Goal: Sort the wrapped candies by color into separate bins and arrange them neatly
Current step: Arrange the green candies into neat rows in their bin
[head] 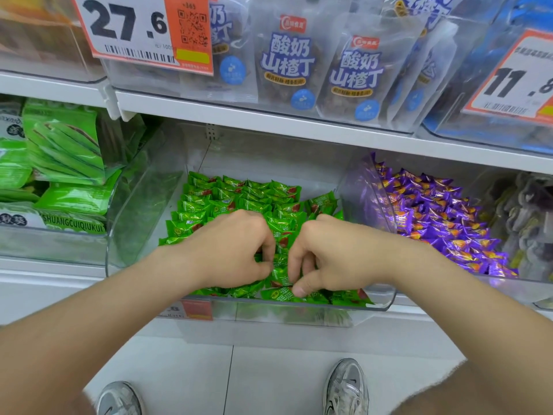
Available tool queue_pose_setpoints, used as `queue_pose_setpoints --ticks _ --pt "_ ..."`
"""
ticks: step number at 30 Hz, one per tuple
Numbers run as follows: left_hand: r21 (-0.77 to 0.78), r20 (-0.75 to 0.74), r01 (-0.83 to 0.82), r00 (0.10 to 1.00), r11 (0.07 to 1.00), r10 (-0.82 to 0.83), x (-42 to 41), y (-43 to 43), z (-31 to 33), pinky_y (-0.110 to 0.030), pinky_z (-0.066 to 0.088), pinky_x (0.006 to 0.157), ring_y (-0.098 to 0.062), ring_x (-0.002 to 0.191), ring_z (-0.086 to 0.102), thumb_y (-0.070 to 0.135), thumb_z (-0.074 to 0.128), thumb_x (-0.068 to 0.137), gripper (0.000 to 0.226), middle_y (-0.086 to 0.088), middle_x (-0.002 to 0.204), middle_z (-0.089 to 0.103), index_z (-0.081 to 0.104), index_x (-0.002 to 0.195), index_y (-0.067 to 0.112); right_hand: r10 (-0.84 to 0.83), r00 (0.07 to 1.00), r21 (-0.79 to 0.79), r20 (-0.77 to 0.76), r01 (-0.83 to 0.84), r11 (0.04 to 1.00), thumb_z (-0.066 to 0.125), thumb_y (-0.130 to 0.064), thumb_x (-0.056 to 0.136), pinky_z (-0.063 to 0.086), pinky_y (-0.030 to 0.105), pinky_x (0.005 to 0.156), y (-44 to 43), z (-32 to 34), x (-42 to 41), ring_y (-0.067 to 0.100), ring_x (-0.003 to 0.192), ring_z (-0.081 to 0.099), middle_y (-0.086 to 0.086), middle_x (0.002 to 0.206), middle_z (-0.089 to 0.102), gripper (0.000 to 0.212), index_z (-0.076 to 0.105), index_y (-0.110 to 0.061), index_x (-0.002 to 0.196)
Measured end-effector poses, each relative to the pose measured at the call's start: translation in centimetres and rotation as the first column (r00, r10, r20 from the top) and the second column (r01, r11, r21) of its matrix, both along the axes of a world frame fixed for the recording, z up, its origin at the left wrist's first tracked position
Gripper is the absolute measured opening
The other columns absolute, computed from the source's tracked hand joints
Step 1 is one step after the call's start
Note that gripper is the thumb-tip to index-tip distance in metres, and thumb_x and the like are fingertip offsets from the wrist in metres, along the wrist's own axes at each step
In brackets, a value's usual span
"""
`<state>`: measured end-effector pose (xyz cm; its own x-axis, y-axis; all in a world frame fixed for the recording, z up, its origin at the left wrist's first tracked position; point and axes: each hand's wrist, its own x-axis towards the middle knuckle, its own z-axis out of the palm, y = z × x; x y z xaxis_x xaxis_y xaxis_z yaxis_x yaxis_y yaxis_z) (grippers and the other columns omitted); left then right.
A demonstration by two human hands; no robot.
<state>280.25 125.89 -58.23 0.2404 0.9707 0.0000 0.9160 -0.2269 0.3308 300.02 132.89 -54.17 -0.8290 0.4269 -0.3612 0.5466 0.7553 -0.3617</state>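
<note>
A clear plastic bin [140, 205] in the middle of the shelf holds several green wrapped candies [239, 194], laid in rows at the back. Both hands reach into its front half. My left hand [230, 250] has its fingers curled down onto green candies near the bin's middle. My right hand [326, 256] sits right beside it, fingers curled, thumb pressing a green candy [276, 293] at the front rim. The bin to the right [356, 193] is full of purple wrapped candies [443, 217].
Green snack packets [59, 163] fill the bin on the left. A dark-wrapped pile [526, 211] lies far right. The upper shelf [269, 124] carries hanging pouches [288, 61] and price tags [131, 28]. My shoes [347, 387] stand on the white tiled floor below.
</note>
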Motion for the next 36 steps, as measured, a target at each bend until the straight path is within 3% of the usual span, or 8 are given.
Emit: queue_pose_setpoints --ticks 3,7,18,22,25,29,34,36 --pt "-0.006 0.062 0.023 0.998 1.000 -0.022 0.0 0.1 0.0 -0.037 0.056 0.079 -0.001 0.084 0.058 0.038 0.073 0.078 0.008 0.017 0.087 0.058 0.074 0.086 0.035 0.041 0.998 -0.167 0.038 -0.034 0.985 0.082 -0.029 0.090 0.045 0.007 0.061 0.1 0.2 0.6 -0.011 0.064 0.064 -0.009 0.090 0.080 0.021 0.081 -0.023 0.109" --pt "-0.028 0.117 0.072 0.991 0.997 -0.069 0.1 0.1 0.2 -0.032 0.052 0.084 0.001 0.089 0.056 0.038 0.082 0.078 0.017 0.018 0.092 0.058 0.074 0.092 0.036 0.048 0.998 -0.247 0.048 -0.034 0.968 0.079 -0.021 0.093 0.042 0.005 0.058 0.2 0.1 0.6 -0.012 0.060 0.061 -0.004 0.096 0.080 0.026 0.078 -0.018 0.119" --pt "-0.157 0.087 0.090 0.993 0.984 -0.077 1.0 0.1 0.7 -0.043 0.041 0.104 -0.012 0.112 0.044 0.061 0.086 0.071 0.033 0.016 0.111 0.046 0.076 0.099 0.048 -0.127 0.976 0.034 -0.179 0.135 0.990 0.075 -0.020 0.077 0.057 0.021 0.074 0.5 1.4 1.2 0.002 0.069 0.072 -0.010 0.070 0.076 0.007 0.080 -0.024 0.081" --pt "-0.209 0.245 0.039 0.969 0.977 0.013 0.6 0.3 1.7 -0.034 0.052 0.083 -0.012 0.093 0.059 0.062 0.087 0.070 0.049 0.006 0.096 0.062 0.072 0.100 0.026 -0.284 0.880 0.025 -0.381 0.317 0.948 0.075 -0.016 0.081 0.058 0.021 0.073 0.9 1.5 1.2 0.001 0.064 0.072 -0.008 0.069 0.075 0.006 0.079 -0.020 0.081" --pt "-0.234 0.380 -0.029 0.917 0.972 0.119 0.1 0.4 1.8 -0.033 0.045 0.067 -0.012 0.067 0.047 0.048 0.086 0.080 0.045 0.002 0.070 0.046 0.066 0.083 0.009 -0.370 0.819 -0.077 -0.438 0.376 0.923 0.076 -0.019 0.086 0.062 0.027 0.071 0.8 1.4 1.0 0.006 0.061 0.074 -0.004 0.068 0.076 0.005 0.079 -0.019 0.083" --pt "-0.112 0.196 -0.263 0.940 0.958 0.280 -0.5 0.1 1.4 -0.032 0.043 0.062 -0.013 0.063 0.046 0.049 0.082 0.080 0.040 0.009 0.067 0.047 0.058 0.074 0.018 -0.151 0.965 0.129 -0.215 0.181 0.975 0.086 -0.032 0.080 0.054 0.016 0.073 0.6 1.1 1.4 -0.005 0.066 0.068 -0.012 0.068 0.074 0.009 0.082 -0.027 0.086" --pt "-0.023 0.125 -0.367 0.922 0.930 0.367 -0.6 -0.4 1.8 -0.024 0.040 0.077 -0.015 0.088 0.056 0.049 0.080 0.083 0.048 0.005 0.099 0.063 0.071 0.124 0.023 0.075 0.997 0.091 -0.028 -0.072 0.993 0.084 -0.052 0.080 0.051 0.038 0.084 0.1 -1.3 0.0 0.009 0.085 0.054 -0.009 0.083 0.058 0.026 0.080 -0.042 0.104" --pt "-0.024 0.127 -0.372 0.919 0.928 0.372 -0.7 -0.5 1.5 -0.023 0.039 0.079 -0.014 0.092 0.055 0.049 0.080 0.084 0.051 0.007 0.099 0.060 0.069 0.128 0.024 0.132 0.991 0.099 0.005 -0.132 0.986 0.082 -0.051 0.083 0.046 0.032 0.082 0.1 -2.1 -0.7 0.008 0.088 0.045 -0.018 0.082 0.046 0.032 0.079 -0.040 0.112"
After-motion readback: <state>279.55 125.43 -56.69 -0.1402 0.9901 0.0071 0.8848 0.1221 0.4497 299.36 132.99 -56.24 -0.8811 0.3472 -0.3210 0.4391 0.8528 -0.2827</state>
